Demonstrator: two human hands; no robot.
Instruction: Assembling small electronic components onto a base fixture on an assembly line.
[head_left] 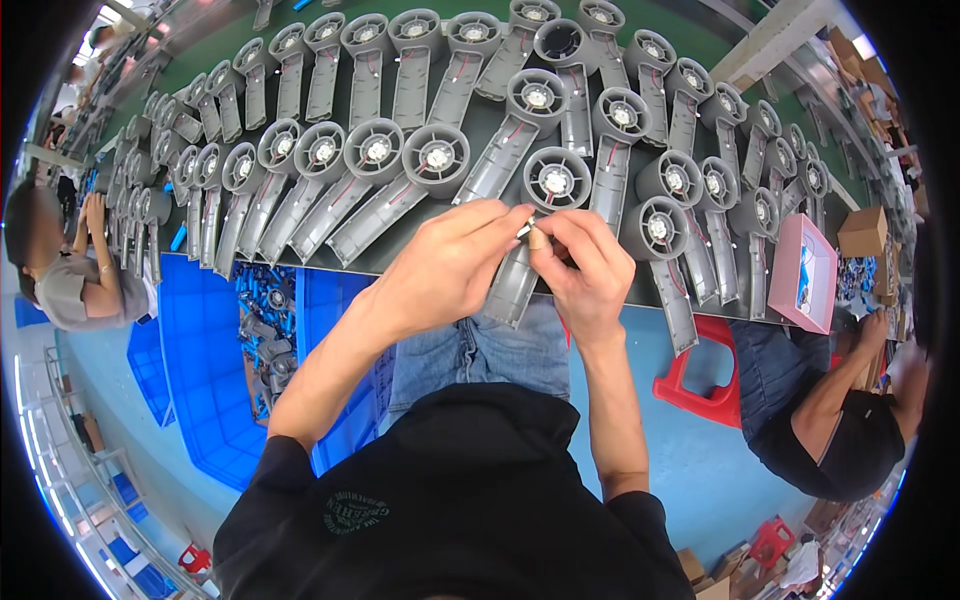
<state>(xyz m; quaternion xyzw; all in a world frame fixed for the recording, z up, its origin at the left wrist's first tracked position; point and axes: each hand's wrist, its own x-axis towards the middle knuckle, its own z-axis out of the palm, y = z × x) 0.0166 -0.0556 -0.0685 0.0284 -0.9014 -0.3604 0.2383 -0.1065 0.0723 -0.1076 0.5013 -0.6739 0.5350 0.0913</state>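
In front of my body, my left hand (448, 264) and my right hand (588, 268) come together with fingertips pinched. A small white piece (526, 229), like a wire connector, shows between them; its exact shape is too small to make out. Just beyond my fingertips sits a grey fan housing (557, 180) with a round spoked head. Its open half-shell handle (512, 292) points toward me, partly covered by my hands. To the right of my right hand lies another grey fan housing (659, 229), its handle reaching over the table edge.
Rows of similar grey fan housings (437, 160) cover the dark table. Blue bins (205, 370) with loose parts stand at left below the table. A pink box (803, 275) sits at right, near a red stool (715, 375). Co-workers sit on both sides.
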